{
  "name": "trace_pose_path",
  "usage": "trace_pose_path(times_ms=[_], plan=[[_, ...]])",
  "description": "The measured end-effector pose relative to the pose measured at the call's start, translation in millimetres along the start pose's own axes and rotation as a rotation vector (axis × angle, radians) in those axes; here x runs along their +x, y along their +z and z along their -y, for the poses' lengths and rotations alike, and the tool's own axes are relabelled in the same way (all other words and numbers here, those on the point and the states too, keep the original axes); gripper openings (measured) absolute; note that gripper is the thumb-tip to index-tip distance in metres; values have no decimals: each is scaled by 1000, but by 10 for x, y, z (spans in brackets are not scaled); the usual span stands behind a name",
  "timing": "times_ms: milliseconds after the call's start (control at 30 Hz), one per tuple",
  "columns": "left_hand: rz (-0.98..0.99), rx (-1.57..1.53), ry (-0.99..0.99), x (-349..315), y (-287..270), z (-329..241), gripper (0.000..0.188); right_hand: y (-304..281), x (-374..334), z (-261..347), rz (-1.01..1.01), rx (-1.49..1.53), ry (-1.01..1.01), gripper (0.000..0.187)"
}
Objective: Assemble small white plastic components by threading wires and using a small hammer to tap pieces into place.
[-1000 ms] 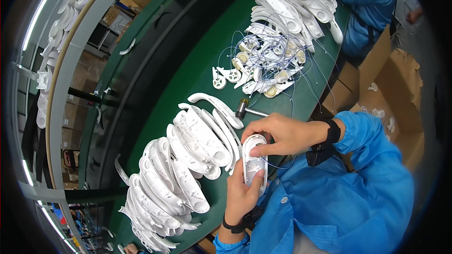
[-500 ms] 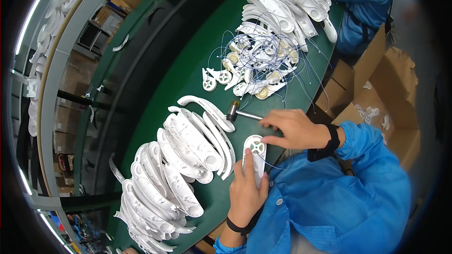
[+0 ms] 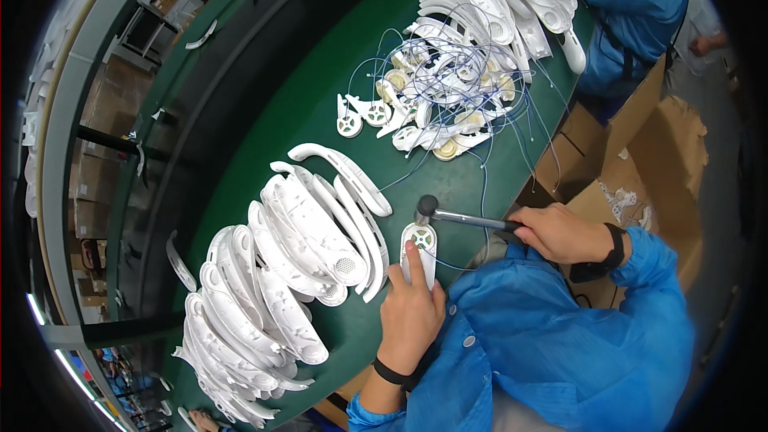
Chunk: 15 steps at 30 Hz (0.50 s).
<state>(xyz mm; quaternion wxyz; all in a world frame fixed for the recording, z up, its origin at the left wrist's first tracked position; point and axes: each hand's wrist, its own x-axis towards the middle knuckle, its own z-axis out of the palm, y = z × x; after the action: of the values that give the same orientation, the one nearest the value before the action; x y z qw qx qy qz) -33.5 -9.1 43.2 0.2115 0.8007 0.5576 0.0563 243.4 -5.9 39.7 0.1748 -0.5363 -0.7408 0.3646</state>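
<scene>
In my right hand is the black grip of a small mallet with a metal shaft. Its head is right over the top end of a white elongated plastic piece, at or just above it; I cannot tell whether they touch. That piece has a round spoked wheel, and a thin blue wire runs from it to the right. My left hand holds the piece against the green table near my body, its index finger lying along it. Part of the piece is hidden under the fingers.
Curved white plastic shells stand in a row at left. Beyond lie white wheeled parts tangled in blue wires and more shells. An open cardboard box sits at right, and a co-worker in blue is at the far right.
My right hand has taken hold of the mallet, which lay on the table, and brought its head over the white piece. My left hand still holds that piece.
</scene>
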Motion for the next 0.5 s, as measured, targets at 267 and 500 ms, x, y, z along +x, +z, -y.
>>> trace_pose_path(times_ms=[267,500], plan=[[25,0,-41,11,9,-24,75,81,-225,16,129,-83,18,24],[10,8,-24,-2,27,-29,75,83,-315,-14,-122,135,-18,26]])
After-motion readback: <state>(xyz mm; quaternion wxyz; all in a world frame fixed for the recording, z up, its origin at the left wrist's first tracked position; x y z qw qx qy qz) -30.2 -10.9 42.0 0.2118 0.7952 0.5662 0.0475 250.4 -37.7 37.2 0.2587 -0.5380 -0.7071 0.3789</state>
